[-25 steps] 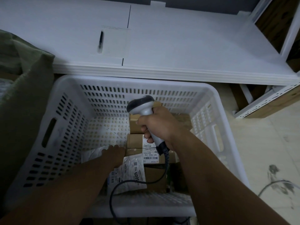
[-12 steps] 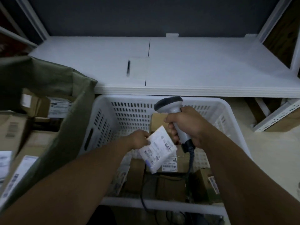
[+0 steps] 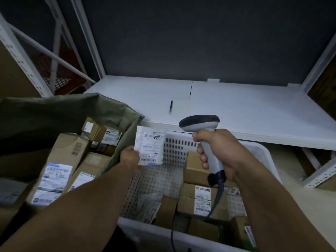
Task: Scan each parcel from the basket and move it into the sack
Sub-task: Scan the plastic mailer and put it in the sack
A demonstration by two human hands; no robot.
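Fingers of left hand (image 3: 130,158) pinch white parcel (image 3: 151,145) by one edge beside sack (image 3: 54,113) rim; right hand (image 3: 218,153) grips scanner (image 3: 200,122). Risk: slim hold, parcel may fall into basket (image 3: 261,151)

Shelf (image 3: 254,113): a white board is lying flat across the rack, with a dark seam running in from its far edge.
Pen (image 3: 171,106): is lying on the shelf, just left of the seam.
Back panel (image 3: 200,42): dark grey, is standing behind the shelf.
Posts (image 3: 87,35): white, are rising at both shelf ends.
Floor (image 3: 291,164): pale, is showing below the shelf at right.
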